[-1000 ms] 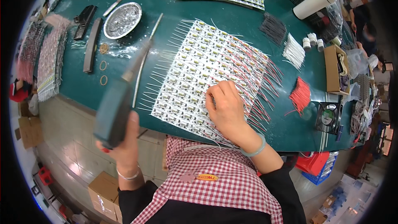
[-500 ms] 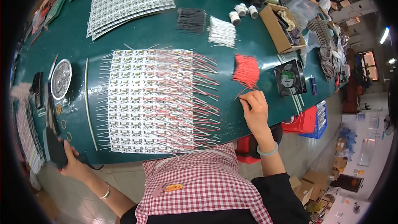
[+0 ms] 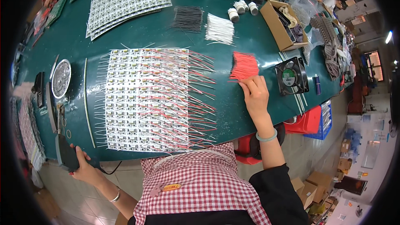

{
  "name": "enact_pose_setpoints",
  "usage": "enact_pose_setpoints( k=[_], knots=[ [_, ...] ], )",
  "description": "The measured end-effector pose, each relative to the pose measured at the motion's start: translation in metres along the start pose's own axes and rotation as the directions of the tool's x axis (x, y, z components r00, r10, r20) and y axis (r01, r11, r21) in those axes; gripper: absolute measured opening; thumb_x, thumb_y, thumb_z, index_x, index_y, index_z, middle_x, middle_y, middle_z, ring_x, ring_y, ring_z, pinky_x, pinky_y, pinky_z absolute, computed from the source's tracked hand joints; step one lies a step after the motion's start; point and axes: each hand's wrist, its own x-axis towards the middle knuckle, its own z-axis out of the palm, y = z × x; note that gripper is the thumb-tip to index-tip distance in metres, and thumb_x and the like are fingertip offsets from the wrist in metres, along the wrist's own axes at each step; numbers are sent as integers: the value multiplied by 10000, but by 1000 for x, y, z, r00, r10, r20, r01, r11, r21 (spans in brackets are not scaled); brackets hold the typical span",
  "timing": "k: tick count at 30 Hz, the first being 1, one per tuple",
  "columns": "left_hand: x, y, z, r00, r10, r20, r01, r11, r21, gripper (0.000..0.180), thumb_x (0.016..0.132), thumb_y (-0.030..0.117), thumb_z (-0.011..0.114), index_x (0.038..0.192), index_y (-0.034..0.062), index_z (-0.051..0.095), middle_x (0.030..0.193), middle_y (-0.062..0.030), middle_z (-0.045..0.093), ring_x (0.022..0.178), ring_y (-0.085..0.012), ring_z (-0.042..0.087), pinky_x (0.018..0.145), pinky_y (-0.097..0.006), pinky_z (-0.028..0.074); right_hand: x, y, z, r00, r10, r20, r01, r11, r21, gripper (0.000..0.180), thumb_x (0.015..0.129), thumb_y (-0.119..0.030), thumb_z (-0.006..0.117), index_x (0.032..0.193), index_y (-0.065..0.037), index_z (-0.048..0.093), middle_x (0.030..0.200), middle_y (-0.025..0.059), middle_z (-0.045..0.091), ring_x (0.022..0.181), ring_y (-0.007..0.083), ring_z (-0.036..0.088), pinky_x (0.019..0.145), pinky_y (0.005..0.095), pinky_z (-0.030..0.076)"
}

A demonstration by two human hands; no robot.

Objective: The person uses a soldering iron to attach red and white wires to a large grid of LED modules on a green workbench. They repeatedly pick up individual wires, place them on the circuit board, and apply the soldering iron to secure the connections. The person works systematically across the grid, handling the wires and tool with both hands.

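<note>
The left hand [image 3: 88, 168] is wrapped right round a dark green hand tool [image 3: 66, 154], the tool's nose reaching forward of that grip! Far across, the right hand [image 3: 256, 95] has thumb and fingertips close together at the near edge of the red wires [image 3: 245, 63]; whether they pinch a strand, one cannot tell. Between both hands lies the wired board sheet [image 3: 146, 100], with the black fan [image 3: 300, 82] beyond the right hand's outer side.
</note>
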Motion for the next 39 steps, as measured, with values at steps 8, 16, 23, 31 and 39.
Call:
enact_pose_setpoints(
  k=[8, 16, 23, 31, 39],
  knots=[
    [-4, 5, 5, 1000, 18, 14, -18, 999, -40, 221, 887, -22, 717, 1101, -74, 694, 808, -56, 654, 584, -62, 480, 512, -222, 343, 16, 3, -6, 974, -92, 207, 110, 991, -78, 150, 780, 11, 724, 847, -25, 594, 858, 115, 556, 846, 315, 577, 718, 418, 506],
    [-6, 2, 3, 999, 37, 15, -36, 999, -39, 214, 892, -27, 709, 1097, -83, 682, 890, -76, 682, 583, -69, 475, 504, -229, 338, 28, 2, -24, 946, -150, 288, 174, 983, -59, 177, 798, 11, 698, 881, -20, 545, 837, 151, 563, 829, 355, 583, 702, 441, 498],
    [-3, -2, 6, 999, 37, 8, -36, 998, -48, 216, 893, -48, 693, 1105, -89, 679, 1012, -104, 712, 603, -72, 493, 503, -230, 351, 19, 1, -24, 945, 84, 317, -134, 981, 139, 158, 878, 24, 653, 938, -4, 509, 801, 194, 600, 751, 393, 621, 677, 468, 493],
    [-6, 0, 6, 998, 42, 53, -41, 999, -11, 256, 885, -7, 706, 1121, -105, 695, 832, -68, 652, 635, -84, 528, 536, -236, 382, 21, 6, -18, 927, 138, 350, -224, 950, 216, 165, 879, 16, 678, 1024, 3, 600, 855, 182, 640, 798, 385, 648, 703, 447, 514],
    [-3, -7, 1, 999, 12, 34, -12, 1000, -11, 226, 901, -35, 689, 1120, -92, 675, 1012, -106, 708, 601, -72, 496, 501, -232, 355, 19, 9, -17, 951, -18, 310, -15, 994, 104, 243, 805, -25, 748, 1042, -16, 696, 874, 148, 651, 858, 346, 653, 742, 437, 526]
  ],
)
